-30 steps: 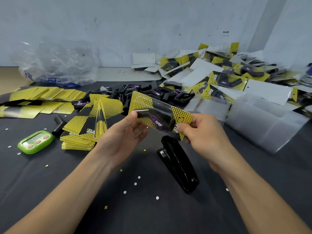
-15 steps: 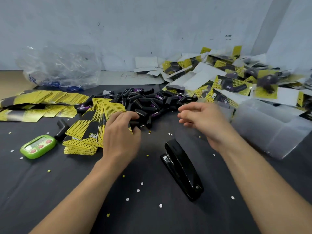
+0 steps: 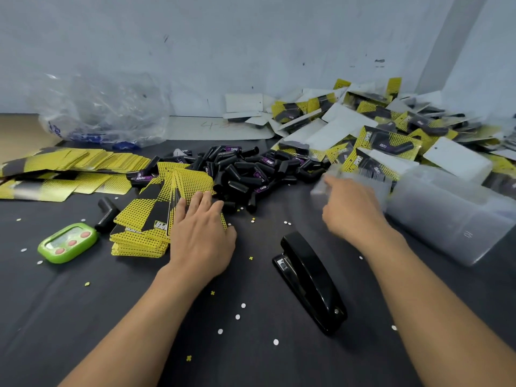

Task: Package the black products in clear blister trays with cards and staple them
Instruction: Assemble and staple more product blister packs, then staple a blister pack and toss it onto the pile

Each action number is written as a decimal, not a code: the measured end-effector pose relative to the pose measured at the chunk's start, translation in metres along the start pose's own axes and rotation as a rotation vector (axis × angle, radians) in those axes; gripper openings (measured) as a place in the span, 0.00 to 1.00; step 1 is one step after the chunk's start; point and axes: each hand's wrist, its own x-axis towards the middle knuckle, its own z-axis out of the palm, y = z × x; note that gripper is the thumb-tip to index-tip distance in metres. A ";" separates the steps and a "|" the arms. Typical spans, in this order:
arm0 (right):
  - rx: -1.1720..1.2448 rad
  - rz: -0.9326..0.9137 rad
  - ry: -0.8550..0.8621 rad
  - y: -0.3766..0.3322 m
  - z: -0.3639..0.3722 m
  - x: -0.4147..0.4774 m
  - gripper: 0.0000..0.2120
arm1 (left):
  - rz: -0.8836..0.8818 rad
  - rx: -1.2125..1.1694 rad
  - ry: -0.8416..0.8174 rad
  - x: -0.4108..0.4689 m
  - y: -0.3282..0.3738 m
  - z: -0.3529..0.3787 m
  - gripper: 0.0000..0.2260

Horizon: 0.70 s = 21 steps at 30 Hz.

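1. Left hand (image 3: 201, 233) flat, fingers straight, on the yellow cards (image 3: 156, 219) — likely to slide one off.
2. Right hand (image 3: 353, 213) at the clear blister trays (image 3: 446, 213) — blurred; we cannot tell its grip.
3. Black products (image 3: 243, 174) heaped between.

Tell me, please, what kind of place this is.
Most likely a small hand-packing workstation, not a shop. A loose heap of black products lies beside stacks of yellow cards, finished packs are piled by the wall, and a black stapler sits on the dark table.
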 end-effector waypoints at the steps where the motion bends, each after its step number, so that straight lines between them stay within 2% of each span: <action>1: 0.046 0.000 -0.010 0.004 -0.002 -0.001 0.27 | 0.002 -0.012 0.004 -0.001 0.000 -0.001 0.27; 5: 0.099 -0.040 0.046 0.010 0.000 -0.004 0.25 | 0.035 -0.062 0.026 -0.005 0.003 -0.004 0.27; 8: 0.022 -0.099 0.024 0.004 0.006 -0.007 0.33 | 0.071 -0.101 0.005 -0.006 0.008 -0.004 0.28; 9: 0.002 -0.109 0.036 0.002 0.008 -0.007 0.31 | 0.078 -0.113 0.000 -0.005 0.008 -0.004 0.28; 12: -0.038 -0.102 0.155 0.000 0.009 -0.005 0.18 | 0.067 -0.159 -0.002 -0.004 0.006 -0.005 0.27; 15: -0.028 0.009 0.226 -0.001 0.008 -0.004 0.12 | 0.061 -0.182 -0.011 -0.002 0.006 -0.005 0.26; 16: 0.013 0.039 0.230 -0.001 0.008 -0.003 0.14 | 0.059 -0.187 -0.015 -0.002 0.006 -0.005 0.26; 18: 0.035 0.051 0.205 0.001 0.009 -0.003 0.24 | 0.054 -0.200 -0.018 -0.001 0.006 -0.005 0.25; 20: -0.097 -0.033 0.102 0.004 0.009 -0.002 0.33 | 0.053 -0.213 -0.015 -0.002 0.006 -0.005 0.25; 21: -0.166 -0.073 0.064 0.006 0.010 -0.002 0.33 | 0.053 -0.219 -0.011 -0.002 0.006 -0.006 0.24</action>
